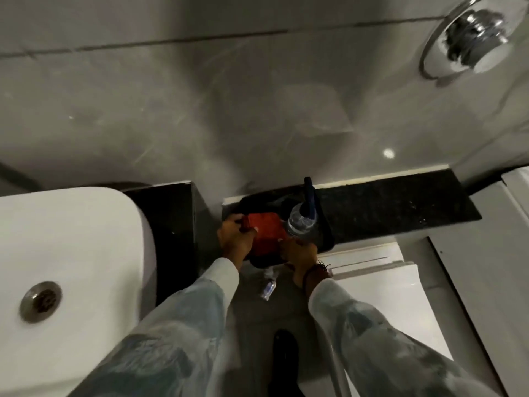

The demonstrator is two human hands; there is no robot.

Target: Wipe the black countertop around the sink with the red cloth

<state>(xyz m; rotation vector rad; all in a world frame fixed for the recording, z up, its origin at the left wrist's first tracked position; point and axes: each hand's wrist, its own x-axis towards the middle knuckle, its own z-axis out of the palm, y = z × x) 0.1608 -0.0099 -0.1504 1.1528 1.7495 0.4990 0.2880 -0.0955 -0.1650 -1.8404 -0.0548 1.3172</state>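
Two hands meet on one small folded red cloth (264, 233), which lies in a shallow black tray (326, 236) at the left end of a black speckled stone ledge (400, 209) against the grey tiled wall. The left hand (233, 239) pinches the cloth's left edge, its grip narrow and closed on the fabric; the right hand (300, 253) presses at the cloth's near right corner, though whether that grip actually holds the cloth or only rests on it and the tray rim I cannot tell. A clear plastic bottle with a dark blue pump top (303, 216) stands in the tray just beside the cloth, to its right and touching or nearly so.

What the next move turns on, as I judge it: the black polished counter (169, 222) around the white ceramic sink (71, 253) lies to the left of the cloth, across a gap of grey wall, so the cloth must travel left. The left hand is the nearer one and already has hold. The visible counter strip runs with its long axis away from the person, from front edge to wall, so strokes would likely go fore and aft along the sink's right flank.

Wiping has not yet begun. The counter looks glossy and hard, its narrow strip bare. Beyond, a white toilet cistern and lid (372, 270) sit below the ledge, a small clear bottle (269, 287) lies on the grey floor between the arms, and a chrome wall fitting (466, 35) hangs above.
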